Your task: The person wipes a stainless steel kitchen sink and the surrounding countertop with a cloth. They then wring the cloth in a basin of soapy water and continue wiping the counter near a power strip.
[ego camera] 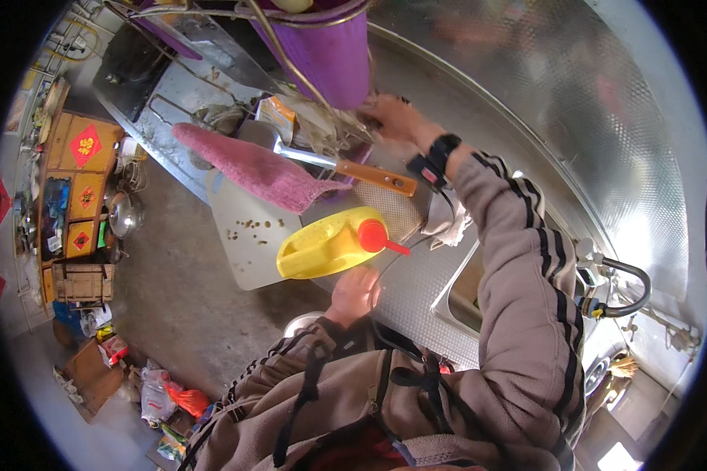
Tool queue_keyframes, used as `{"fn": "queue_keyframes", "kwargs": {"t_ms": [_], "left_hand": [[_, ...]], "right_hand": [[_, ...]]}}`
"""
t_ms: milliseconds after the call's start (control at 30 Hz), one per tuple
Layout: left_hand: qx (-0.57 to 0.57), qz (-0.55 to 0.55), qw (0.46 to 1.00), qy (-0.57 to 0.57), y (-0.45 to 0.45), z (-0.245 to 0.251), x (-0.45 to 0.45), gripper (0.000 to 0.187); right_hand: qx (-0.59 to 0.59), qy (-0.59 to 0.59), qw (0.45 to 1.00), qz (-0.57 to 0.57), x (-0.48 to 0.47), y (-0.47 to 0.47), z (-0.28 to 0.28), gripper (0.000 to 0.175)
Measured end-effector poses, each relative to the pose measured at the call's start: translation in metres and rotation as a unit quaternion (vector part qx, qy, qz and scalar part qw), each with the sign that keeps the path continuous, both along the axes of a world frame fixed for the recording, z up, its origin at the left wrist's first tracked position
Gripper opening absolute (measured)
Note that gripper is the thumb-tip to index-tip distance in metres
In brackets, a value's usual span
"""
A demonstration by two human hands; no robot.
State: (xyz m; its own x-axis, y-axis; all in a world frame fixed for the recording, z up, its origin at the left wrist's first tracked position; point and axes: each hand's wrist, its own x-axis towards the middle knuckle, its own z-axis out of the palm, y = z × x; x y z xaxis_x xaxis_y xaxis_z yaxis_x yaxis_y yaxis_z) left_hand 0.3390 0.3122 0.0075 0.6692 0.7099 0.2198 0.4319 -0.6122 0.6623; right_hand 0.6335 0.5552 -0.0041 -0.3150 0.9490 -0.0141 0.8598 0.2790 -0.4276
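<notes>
My right hand [397,120] reaches to the back of the counter, beside the base of a purple plastic container [336,65]; its fingertips are blurred and partly hidden. My left hand [356,294] is near the counter's front edge, just below a yellow plastic jug [324,244] with a red cap [372,235]. Its fingers look curled, and I see nothing held in it. Between the hands lies a metal turner with a wooden handle [377,176]. A pink towel [259,168] is left of the handle, partly over a pale board [247,259] with several brown spots.
A wire rack [288,65] stands around the purple container. Crumpled plastic [318,120] and a small carton [276,118] sit beneath it. On the right are a steel sink [456,288] and a curved faucet [630,277]. Across the floor stands a wooden cabinet [82,194].
</notes>
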Motion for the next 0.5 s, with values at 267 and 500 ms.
{"fn": "queue_keyframes", "kwargs": {"t_ms": [267,500], "left_hand": [[0.03,-0.001,0.999,-0.035,0.0,-0.007,0.001,0.023],[0.02,-0.007,1.0,0.004,0.0,-0.007,0.001,0.026]], "right_hand": [[0.031,-0.118,0.989,-0.086,0.084,-0.057,0.004,0.07],[0.043,-0.11,0.987,-0.112,0.09,-0.104,-0.004,0.072]]}}
